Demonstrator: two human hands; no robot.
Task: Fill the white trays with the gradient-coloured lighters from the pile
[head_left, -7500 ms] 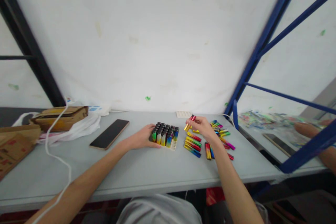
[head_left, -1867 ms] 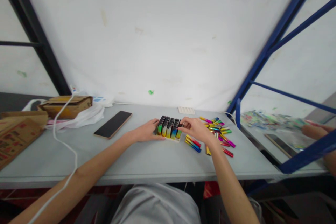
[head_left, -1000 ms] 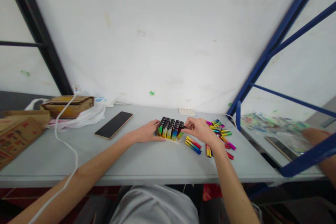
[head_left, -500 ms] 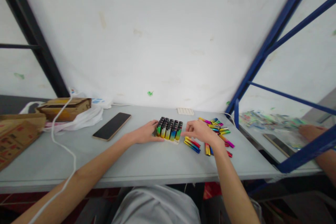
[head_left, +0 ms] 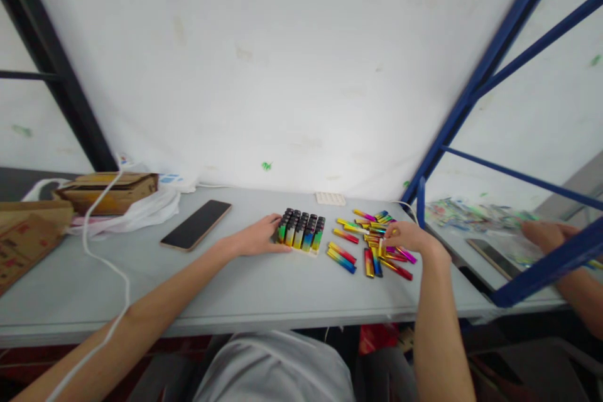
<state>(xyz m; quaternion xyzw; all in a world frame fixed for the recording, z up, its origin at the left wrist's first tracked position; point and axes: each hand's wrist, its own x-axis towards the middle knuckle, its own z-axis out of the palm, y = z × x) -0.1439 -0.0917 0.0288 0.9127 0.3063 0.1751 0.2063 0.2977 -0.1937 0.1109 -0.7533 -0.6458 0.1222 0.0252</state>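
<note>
A white tray packed with upright multicoloured lighters (head_left: 301, 233) stands on the grey table (head_left: 245, 295). My left hand (head_left: 257, 240) cups the tray's left side, fingers curled against the lighters. Loose lighters (head_left: 372, 245) lie scattered to the tray's right, some in a short row (head_left: 343, 255). My right hand (head_left: 409, 239) rests on the right part of that pile, palm down, fingers pinched together on one loose lighter at its fingertips.
A dark phone (head_left: 195, 233) lies left of the tray. Cardboard boxes (head_left: 106, 191), a white bag (head_left: 141, 213) and a white cable (head_left: 94, 251) are at far left. An empty white tray (head_left: 330, 198) sits by the wall. Blue frame bars (head_left: 452, 113) rise on the right; beyond them is another person's hand (head_left: 546, 235).
My right hand left the tray's right edge and moved right onto the loose pile, closing on a lighter. My left hand stayed on the tray.
</note>
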